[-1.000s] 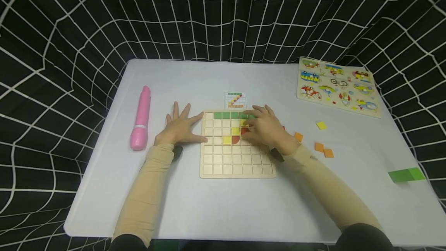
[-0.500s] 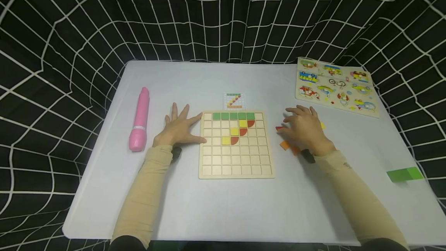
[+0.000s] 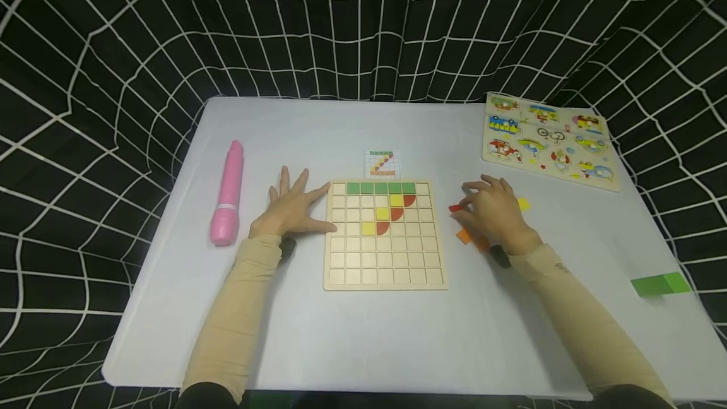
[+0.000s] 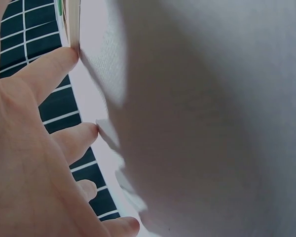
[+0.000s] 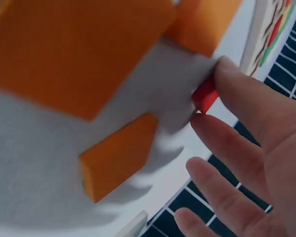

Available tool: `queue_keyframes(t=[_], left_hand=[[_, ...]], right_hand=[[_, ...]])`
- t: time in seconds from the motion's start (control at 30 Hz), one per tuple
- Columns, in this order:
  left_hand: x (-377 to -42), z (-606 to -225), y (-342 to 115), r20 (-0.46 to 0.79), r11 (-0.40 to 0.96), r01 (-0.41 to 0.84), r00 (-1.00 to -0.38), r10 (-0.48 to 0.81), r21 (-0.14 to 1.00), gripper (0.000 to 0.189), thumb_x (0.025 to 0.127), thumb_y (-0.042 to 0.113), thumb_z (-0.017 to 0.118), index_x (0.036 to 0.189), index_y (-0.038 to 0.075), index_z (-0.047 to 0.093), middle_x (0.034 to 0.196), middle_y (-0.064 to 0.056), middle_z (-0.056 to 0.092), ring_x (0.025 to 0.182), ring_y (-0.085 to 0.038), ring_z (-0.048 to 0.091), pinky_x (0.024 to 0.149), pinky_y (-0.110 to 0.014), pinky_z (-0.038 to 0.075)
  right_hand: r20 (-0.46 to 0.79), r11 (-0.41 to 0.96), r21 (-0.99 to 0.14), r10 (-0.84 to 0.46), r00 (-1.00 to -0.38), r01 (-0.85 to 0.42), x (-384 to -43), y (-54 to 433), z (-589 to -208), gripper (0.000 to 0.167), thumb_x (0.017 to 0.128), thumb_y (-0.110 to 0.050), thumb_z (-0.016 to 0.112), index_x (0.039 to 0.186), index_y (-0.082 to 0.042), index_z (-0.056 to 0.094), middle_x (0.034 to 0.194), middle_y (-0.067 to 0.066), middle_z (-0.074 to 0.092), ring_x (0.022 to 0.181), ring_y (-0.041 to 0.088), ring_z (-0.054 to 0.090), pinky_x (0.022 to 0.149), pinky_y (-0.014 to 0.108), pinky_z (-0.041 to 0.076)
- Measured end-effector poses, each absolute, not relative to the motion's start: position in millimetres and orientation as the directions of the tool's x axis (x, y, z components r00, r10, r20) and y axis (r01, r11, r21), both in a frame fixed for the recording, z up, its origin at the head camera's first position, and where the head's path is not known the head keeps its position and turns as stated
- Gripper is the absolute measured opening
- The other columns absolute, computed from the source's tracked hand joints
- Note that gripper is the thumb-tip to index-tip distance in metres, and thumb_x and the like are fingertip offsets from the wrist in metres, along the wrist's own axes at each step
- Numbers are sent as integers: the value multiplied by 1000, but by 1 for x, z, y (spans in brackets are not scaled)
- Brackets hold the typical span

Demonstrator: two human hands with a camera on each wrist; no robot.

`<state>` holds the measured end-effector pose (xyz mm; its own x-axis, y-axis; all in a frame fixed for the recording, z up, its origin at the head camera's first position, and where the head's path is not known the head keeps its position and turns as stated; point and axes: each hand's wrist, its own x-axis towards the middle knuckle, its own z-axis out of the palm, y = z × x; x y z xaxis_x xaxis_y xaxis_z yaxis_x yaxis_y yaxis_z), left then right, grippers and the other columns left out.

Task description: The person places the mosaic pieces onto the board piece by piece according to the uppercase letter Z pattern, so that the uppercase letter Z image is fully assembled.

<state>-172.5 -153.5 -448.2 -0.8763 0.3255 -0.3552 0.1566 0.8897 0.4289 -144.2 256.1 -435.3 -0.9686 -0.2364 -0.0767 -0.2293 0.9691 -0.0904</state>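
A square wooden grid board (image 3: 386,262) lies mid-table, with a row of green tiles (image 3: 382,189), a diagonal of yellow tiles (image 3: 383,214) and red quarter-circle tiles (image 3: 396,214) beside them. My left hand (image 3: 289,210) lies with fingers spread at the board's left edge, thumb and index finger touching it; the left wrist view shows the index fingertip against the board's side. To the right of the board, my right hand (image 3: 495,213) pinches a red tile (image 5: 205,95) between thumb and index finger, its other fingers held loosely. Orange tiles (image 5: 119,157) lie beneath that hand, partly hidden in the head view.
Behind the board lies a small pattern card (image 3: 382,164). A pink wand-shaped object (image 3: 228,197) is on the left. On the right are a vehicle peg puzzle (image 3: 548,141), a yellow tile (image 3: 524,204) and a green block (image 3: 661,284). Black netted curtain (image 3: 363,36) surrounds the table.
My right hand has moved right, off the board, to the loose tiles and now pinches a red one. A third red quarter-circle shows below the green row. My left hand has stayed put.
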Motion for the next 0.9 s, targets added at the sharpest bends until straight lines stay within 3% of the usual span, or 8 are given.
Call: queue_keyframes(t=[0.23, 0.5, 0.9], left_hand=[[-172, -448, -153, -350, 885, 154, -878, 327, 440, 105, 76, 67, 79, 162, 32, 31, 176, -16, -4, 156, -48, -30, 123, -78, -5], [-173, -447, -154, -348, 890, 155, -881, 321, 429, 105, 76, 67, 79, 162, 32, 32, 176, -17, -4, 156, -48, -29, 122, -79, -4], [-174, -447, -154, -354, 890, 151, -879, 320, 431, 105, 76, 69, 79, 162, 34, 30, 176, -15, -6, 156, -47, -31, 123, -78, -5]], right_hand=[[-90, 952, -111, -294, -951, -284, -148, 255, -435, 25, 91, -29, 77, 99, -6, 82, 145, 21, 62, 147, 52, 38, 122, 74, 23], [-13, 882, -233, -424, -906, -409, -151, 238, -424, 29, 87, -26, 83, 102, -2, 80, 147, 21, 60, 148, 50, 37, 124, 67, 27], [37, 716, -253, -665, -746, -650, -151, 169, -421, 22, 84, -27, 86, 95, -8, 82, 140, 18, 66, 144, 50, 46, 120, 64, 37]])
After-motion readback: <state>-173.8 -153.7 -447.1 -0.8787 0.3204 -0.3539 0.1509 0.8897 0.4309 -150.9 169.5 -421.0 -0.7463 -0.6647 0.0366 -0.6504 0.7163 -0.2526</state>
